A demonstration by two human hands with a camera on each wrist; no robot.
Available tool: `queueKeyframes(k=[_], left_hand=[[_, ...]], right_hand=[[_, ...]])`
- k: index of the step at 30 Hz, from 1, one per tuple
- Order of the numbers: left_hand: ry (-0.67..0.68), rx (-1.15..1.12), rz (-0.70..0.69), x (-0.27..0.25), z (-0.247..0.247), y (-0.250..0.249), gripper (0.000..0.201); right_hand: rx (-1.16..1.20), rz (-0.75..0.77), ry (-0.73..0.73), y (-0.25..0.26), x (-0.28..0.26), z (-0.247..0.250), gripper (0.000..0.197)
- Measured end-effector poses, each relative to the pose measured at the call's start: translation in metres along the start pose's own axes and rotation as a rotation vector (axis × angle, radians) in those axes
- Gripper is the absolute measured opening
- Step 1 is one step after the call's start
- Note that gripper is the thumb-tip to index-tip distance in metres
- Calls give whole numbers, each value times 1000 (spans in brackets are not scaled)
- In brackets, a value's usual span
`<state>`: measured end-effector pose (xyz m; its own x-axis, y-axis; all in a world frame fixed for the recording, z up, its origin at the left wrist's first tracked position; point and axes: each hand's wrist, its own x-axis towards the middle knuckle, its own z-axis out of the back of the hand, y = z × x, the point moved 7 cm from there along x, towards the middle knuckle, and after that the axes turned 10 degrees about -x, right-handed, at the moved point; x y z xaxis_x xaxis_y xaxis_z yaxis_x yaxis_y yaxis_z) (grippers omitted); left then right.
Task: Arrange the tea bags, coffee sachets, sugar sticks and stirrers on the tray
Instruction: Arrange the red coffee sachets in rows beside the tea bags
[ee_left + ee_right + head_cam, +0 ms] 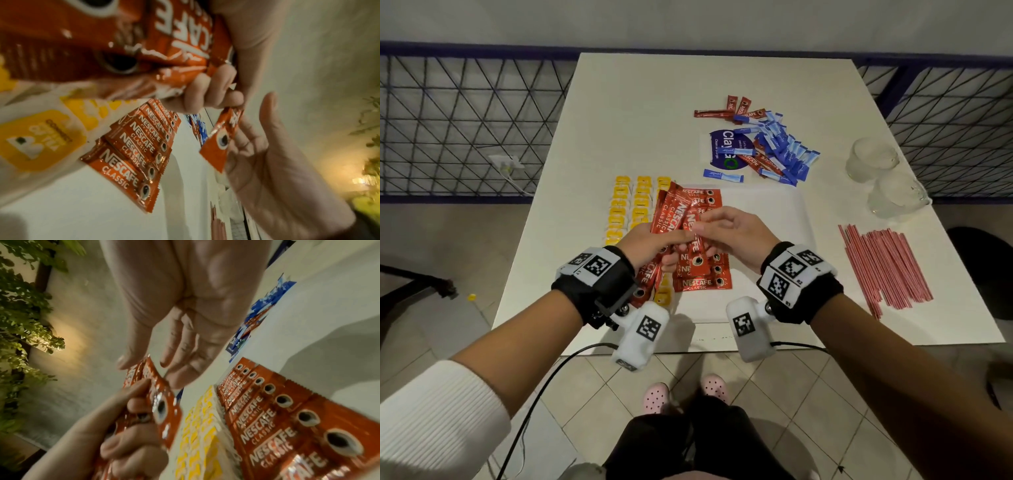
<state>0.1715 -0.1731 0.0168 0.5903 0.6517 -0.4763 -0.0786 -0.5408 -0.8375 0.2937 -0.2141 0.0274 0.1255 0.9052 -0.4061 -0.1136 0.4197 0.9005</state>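
Several coffee sachets (671, 216) fanned in the left hand (650, 245), fingers (207, 95) curled tight round the lower ends of the bundle. Just beside it, right hand (736, 236) pinching a single sachet (697, 248) between thumb and forefinger, remaining fingers loosely spread (the left wrist view shows its cup-printed end hanging free of the bundle). Both hands raised above the tray (774, 274), not resting on it.

Directly beneath: a laid row of sachets (702, 282), overlapping like shingles, logos all facing one way. To its left, yellow tea bags (619, 212) in neat columns; hard to tell whether on the tray or just off its edge.

Looks like the middle of the coffee step: tea bags done, coffee row partly built, bundle yet to be dealt out. Next move, by this reading: draw the pinched sachet clear without dragging its neighbours, then lay it down in line with the row, same overlap, same facing. Needs a firm hold from the left hand and a light pull from the right.

Further out on the tabletop (654, 102), still to sort: a mixed heap of blue sugar sticks (784, 150) with more coffee sachets tangled in. Off to the right, pink stirrers (883, 267) in a loose sheaf, well apart from the tray.
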Motion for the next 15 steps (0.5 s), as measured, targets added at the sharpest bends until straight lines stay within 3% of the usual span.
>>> queueKeyframes(k=[4,10,15], left_hand=[[-27,-80,-18,3,10,0,20],[-62,-64,-27,1,20,0,21],[-51,38,80,0,29,18,25]], right_hand=[[-77,-68,164,-14,-8,-18,17],[-134,-146,195,-24,-13,-4,31],[-15,-153,116,-22,-18,16,4]])
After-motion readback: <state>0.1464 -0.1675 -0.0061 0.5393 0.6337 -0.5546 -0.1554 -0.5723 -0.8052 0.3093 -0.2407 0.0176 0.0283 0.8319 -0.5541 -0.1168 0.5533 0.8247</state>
